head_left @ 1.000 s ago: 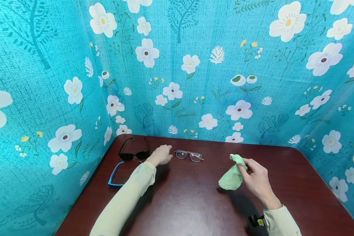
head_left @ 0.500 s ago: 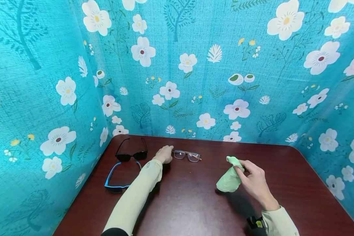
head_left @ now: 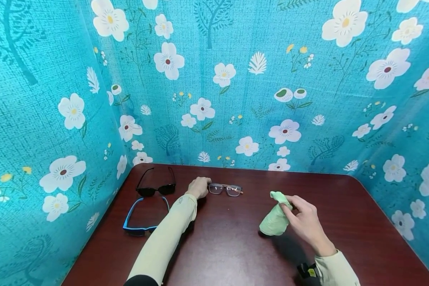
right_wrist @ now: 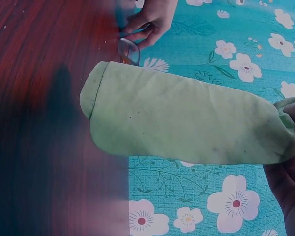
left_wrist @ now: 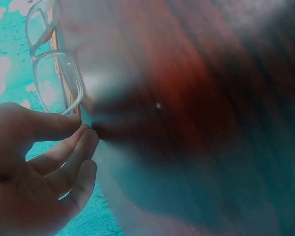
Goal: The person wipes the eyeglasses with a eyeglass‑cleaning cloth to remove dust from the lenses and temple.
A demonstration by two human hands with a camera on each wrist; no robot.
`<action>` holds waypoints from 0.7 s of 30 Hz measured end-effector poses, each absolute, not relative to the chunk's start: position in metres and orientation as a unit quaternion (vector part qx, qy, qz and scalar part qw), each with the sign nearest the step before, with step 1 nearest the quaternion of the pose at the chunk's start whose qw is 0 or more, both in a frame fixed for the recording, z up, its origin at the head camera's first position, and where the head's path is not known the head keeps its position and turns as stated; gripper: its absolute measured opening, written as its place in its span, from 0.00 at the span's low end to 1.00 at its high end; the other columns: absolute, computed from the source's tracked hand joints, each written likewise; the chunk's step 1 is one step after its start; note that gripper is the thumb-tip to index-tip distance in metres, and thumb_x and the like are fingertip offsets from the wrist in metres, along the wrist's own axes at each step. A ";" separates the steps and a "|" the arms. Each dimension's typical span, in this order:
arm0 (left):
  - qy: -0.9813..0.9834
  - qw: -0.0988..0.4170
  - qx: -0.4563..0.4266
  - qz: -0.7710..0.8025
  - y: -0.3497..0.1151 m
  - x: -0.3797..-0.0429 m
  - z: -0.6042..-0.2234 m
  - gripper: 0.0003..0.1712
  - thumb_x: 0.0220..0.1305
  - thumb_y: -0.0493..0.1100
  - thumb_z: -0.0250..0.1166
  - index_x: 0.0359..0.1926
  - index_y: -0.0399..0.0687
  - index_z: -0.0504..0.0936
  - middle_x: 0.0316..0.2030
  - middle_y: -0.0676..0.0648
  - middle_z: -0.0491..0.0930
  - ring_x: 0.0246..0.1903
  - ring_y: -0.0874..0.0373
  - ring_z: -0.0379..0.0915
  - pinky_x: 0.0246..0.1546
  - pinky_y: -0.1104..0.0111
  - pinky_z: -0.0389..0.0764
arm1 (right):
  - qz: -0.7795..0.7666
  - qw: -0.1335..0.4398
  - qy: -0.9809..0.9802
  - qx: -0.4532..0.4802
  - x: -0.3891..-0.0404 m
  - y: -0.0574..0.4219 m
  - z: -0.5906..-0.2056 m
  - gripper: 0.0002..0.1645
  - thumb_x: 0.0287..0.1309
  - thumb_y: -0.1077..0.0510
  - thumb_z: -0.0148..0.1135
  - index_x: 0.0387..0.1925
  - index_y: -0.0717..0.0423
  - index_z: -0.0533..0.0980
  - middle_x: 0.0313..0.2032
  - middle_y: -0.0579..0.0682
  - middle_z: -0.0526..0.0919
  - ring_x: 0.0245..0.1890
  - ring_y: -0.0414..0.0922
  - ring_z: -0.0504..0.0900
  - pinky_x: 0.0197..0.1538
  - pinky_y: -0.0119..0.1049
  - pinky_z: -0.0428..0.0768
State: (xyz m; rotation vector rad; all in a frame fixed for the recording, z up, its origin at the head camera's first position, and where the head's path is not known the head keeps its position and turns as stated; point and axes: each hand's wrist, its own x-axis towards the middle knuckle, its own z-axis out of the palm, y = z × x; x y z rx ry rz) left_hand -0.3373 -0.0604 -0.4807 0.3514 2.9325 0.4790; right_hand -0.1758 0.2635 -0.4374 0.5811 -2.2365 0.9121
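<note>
At the table's far side, my left hand (head_left: 198, 188) pinches the left end of a pair of eyeglasses (head_left: 224, 185) with clear lenses. In the left wrist view, thumb and fingertips meet at the corner of the glasses' frame (left_wrist: 53, 51), whose lenses stretch away beyond the hand. My right hand (head_left: 306, 217) grips a pale green cloth pouch (head_left: 274, 219) by its gathered end. The pouch hangs tilted over the table, its wide end down and to the left. The right wrist view shows the pouch (right_wrist: 182, 115) side on, with the fingers at its bunched end.
Black sunglasses (head_left: 156, 190) lie at the back left of the dark red table (head_left: 228, 246). In front of them are blue-framed sunglasses (head_left: 128, 216), partly behind the left sleeve. A blue flowered curtain (head_left: 250, 103) stands behind and beside the table.
My left hand has come down to the eyeglasses, and its fingers have closed on their left end. The right hand still holds the pouch, nearly in place. The head view has shifted slightly.
</note>
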 end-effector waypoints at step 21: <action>0.979 0.015 0.169 0.112 -0.050 -0.331 -0.490 0.05 0.57 0.40 0.67 0.32 0.54 0.79 0.31 0.53 0.79 0.30 0.55 0.75 0.30 0.62 0.76 | 0.347 0.325 -0.849 0.229 -0.174 0.264 -0.436 0.18 0.45 0.72 0.69 0.39 0.55 0.81 0.30 0.40 0.78 0.24 0.32 0.70 0.25 0.22 0.70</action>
